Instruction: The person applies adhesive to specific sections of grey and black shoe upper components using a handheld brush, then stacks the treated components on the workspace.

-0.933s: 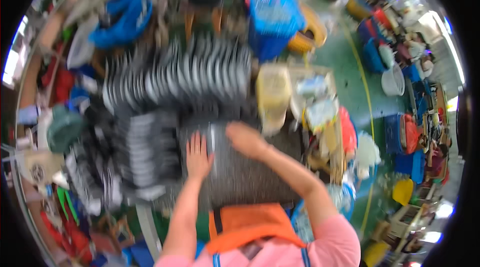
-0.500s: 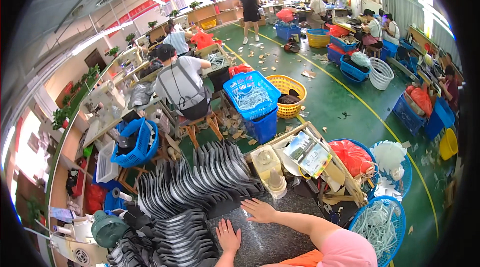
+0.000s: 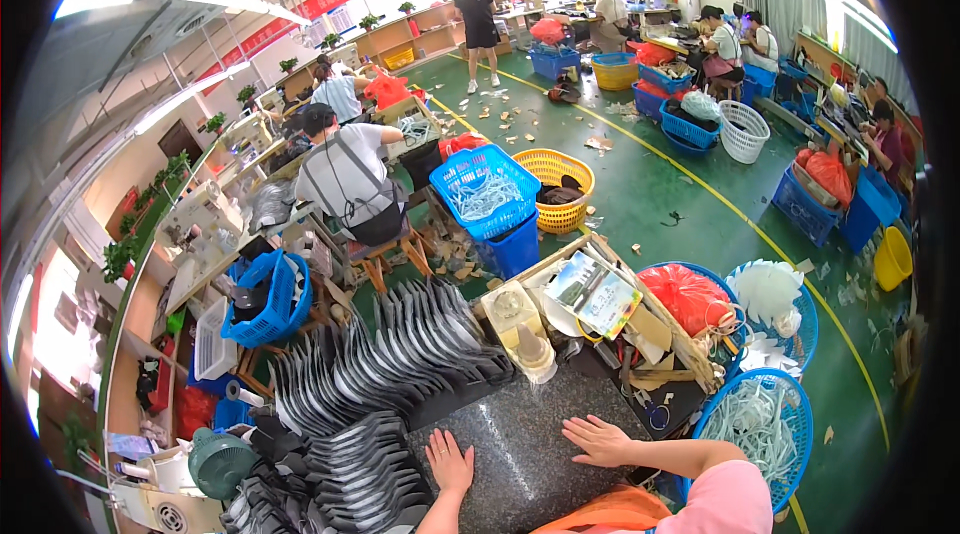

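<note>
Flat on a dark speckled stone slab (image 3: pixel 515 459), my left hand (image 3: pixel 450 463) lies with its fingers spread, close beside a stack of curved dark grey pieces (image 3: pixel 365 479). My right hand (image 3: pixel 602 442) rests farther right on the same slab, fingers apart and holding nothing. A longer row of curved black-and-grey pieces (image 3: pixel 390 359) stands on edge behind the slab's left part. Beyond the slab's far edge is a cream block with a cone-shaped spool (image 3: pixel 533 352).
A wooden-edged tray (image 3: pixel 655 314) with a picture card (image 3: pixel 592 296) and scraps adjoins the slab. Blue baskets (image 3: pixel 805 434) of pale strips and white pieces stand at right. A green fan (image 3: pixel 222 464) is at left. A seated co-worker (image 3: pixel 345 174) works ahead; scraps litter the green floor.
My right hand has moved right across the slab, away from the row of pieces. My left hand stays near the stack, and the view has shifted slightly.
</note>
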Demonstrator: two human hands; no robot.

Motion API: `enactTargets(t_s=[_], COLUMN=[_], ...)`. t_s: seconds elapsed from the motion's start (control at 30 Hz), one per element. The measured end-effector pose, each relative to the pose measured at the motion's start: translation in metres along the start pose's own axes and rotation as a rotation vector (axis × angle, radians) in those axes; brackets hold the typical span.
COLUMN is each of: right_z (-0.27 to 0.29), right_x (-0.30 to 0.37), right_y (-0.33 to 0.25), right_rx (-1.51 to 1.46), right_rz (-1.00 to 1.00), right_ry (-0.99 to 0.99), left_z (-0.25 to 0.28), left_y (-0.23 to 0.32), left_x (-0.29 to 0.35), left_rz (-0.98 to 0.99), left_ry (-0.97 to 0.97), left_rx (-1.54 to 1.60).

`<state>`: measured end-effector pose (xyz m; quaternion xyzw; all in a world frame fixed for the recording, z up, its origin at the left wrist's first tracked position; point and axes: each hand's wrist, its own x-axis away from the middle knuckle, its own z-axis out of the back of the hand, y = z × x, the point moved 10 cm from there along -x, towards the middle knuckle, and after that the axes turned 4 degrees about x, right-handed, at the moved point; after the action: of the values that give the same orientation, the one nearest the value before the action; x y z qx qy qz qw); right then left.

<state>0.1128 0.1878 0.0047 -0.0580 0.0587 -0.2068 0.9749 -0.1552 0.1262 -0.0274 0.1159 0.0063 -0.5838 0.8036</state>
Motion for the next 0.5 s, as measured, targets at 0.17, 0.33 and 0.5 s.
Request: enactTargets(t_s=[0.17, 0.33, 0.5], right_z=[-0.012, -0.016, -0.017], right_x=[-0.013, -0.087, -0.170], right_y=[0.003, -0.002, -0.028], right_rx=[-0.043, -0.112, -0.227], right_rz=[0.188, 0.365, 0.482], right_ry=[-0.113, -0.111, 0.024], left_z=[0.003, 0.013, 0.014], left_y=[0.001, 0.004, 0.005], left_x=[-0.001, -0.004, -0.012], left_rz=[0.025, 0.016, 0.007], left_ry=[-0.063, -0.073, -0.088], left_rx=[-0.029, -0.035, -0.027])
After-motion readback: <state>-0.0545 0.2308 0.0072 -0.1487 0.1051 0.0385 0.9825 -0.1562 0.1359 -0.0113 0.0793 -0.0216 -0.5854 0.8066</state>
